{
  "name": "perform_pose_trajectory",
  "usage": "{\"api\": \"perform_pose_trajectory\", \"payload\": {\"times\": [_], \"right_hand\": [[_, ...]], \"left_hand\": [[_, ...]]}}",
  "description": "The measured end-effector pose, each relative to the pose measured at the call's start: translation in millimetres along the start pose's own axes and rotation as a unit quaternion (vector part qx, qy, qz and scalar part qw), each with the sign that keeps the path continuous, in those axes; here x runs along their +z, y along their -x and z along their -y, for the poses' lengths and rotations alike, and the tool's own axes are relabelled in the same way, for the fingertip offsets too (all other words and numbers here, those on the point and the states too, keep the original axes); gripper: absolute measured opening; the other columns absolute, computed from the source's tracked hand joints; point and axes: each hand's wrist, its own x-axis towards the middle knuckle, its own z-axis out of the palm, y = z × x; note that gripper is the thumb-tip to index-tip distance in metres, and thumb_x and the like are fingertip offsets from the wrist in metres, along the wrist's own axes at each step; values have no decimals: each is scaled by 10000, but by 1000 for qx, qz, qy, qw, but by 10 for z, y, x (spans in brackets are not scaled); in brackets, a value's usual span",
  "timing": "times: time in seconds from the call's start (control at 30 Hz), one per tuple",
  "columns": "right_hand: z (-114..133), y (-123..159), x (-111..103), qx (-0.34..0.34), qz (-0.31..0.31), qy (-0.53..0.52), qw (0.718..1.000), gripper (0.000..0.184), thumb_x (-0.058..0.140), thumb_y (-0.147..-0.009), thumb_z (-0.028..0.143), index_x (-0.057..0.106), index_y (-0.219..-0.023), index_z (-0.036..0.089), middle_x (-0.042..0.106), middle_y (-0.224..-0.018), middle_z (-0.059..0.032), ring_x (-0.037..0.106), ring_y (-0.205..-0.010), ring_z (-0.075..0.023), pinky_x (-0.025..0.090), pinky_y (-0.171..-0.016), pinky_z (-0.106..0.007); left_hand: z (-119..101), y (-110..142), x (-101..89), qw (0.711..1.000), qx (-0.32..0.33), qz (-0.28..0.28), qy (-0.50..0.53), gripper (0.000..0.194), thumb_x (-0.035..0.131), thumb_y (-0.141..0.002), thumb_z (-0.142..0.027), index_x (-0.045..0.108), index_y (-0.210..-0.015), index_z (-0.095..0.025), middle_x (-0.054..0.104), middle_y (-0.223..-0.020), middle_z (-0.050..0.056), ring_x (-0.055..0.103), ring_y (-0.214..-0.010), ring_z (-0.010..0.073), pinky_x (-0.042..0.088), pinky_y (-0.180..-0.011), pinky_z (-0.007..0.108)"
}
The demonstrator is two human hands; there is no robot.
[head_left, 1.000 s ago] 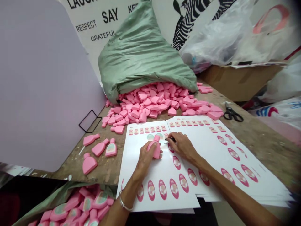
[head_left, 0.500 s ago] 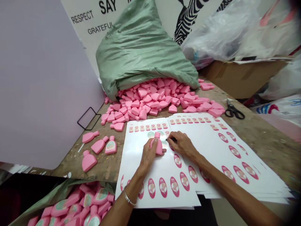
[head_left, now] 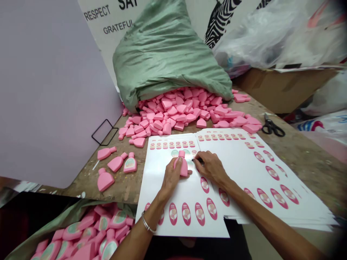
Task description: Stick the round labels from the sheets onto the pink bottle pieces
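Observation:
My left hand (head_left: 172, 176) is closed around a small pink toy bottle (head_left: 183, 167), held upright with the thumb across its front. Beneath it lies a white sheet of stickers (head_left: 159, 173), with rows of small labels and pink ovals. Just to the right, my right hand (head_left: 213, 167) is closed in a pinch over the sheet, apart from the bottle. A thin dark tool (head_left: 194, 160) pokes out from its fingertips; its kind is too small to make out. Pale green round stickers (head_left: 187, 153) lie on the sheet behind the bottle, partly covered by it.
Several loose pink bottles (head_left: 106, 180) sit to the left, one labelled (head_left: 130, 163). A green sack (head_left: 168, 57) spills a heap of bottles (head_left: 176, 112) at the back. More sticker sheets (head_left: 230, 155) and black scissors (head_left: 272, 127) lie right. Labelled bottles fill a lower sack (head_left: 51, 220).
The camera view has shifted slightly, so the surroundings sit a little to the right. Both hands keep nearly the same pose, with the bottle still in the left.

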Motion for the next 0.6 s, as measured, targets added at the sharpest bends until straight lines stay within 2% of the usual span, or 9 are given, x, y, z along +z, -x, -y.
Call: {"api": "perform_pose_trajectory", "payload": {"times": [0.1, 0.2, 0.27, 0.37, 0.5, 0.6], "right_hand": [[31, -9, 22, 10, 2, 2, 1000, 119, 534, -821, 303, 548, -751, 207, 636, -725, -18, 527, -704, -179, 325, -679, -304], [76, -16, 26, -25, -12, 26, 999, 143, 555, -814, 322, 553, -741, 199, 638, -719, -39, 529, -707, -191, 324, -693, -318], [91, -21, 12, -53, -31, 30, 998, 153, 540, -834, 330, 566, -769, 193, 651, -755, -58, 533, -733, -201, 322, -706, -325], [67, -31, -20, -44, -49, 32, 997, 180, 524, -859, 355, 581, -845, 185, 663, -823, -74, 540, -766, -210, 315, -701, -324], [15, -23, -23, -53, -9, 85, 995, 174, 499, -877, 332, 589, -875, 183, 660, -829, -83, 540, -787, -223, 290, -699, -336], [20, -7, 6, -60, -1, 87, 994, 157, 518, -862, 323, 580, -856, 180, 652, -796, -73, 540, -774, -215, 296, -713, -337]], "left_hand": [[-4, -2, 2, 1000, 0, 1, -4, 498, 500, -824, -578, 521, -1046, -133, 607, -824, 65, 691, -699, 210, 554, -643, 304], [10, -2, -4, 1000, 9, -2, 1, 493, 493, -824, -587, 528, -1031, -142, 616, -827, 63, 685, -686, 199, 552, -627, 294], [18, 4, -9, 1000, 15, 0, 11, 492, 490, -824, -591, 531, -1039, -150, 620, -853, 64, 683, -687, 191, 557, -638, 300], [14, 13, -10, 1000, 13, -1, 21, 510, 495, -815, -600, 529, -1055, -150, 617, -846, 61, 684, -689, 192, 564, -670, 320], [-3, 10, 0, 1000, -4, -18, 20, 536, 523, -786, -619, 535, -1033, -143, 600, -798, 50, 683, -671, 198, 563, -637, 307], [3, -2, 2, 1000, -8, -17, 20, 521, 537, -781, -612, 535, -1020, -149, 596, -814, 48, 677, -657, 188, 565, -634, 308]]}}
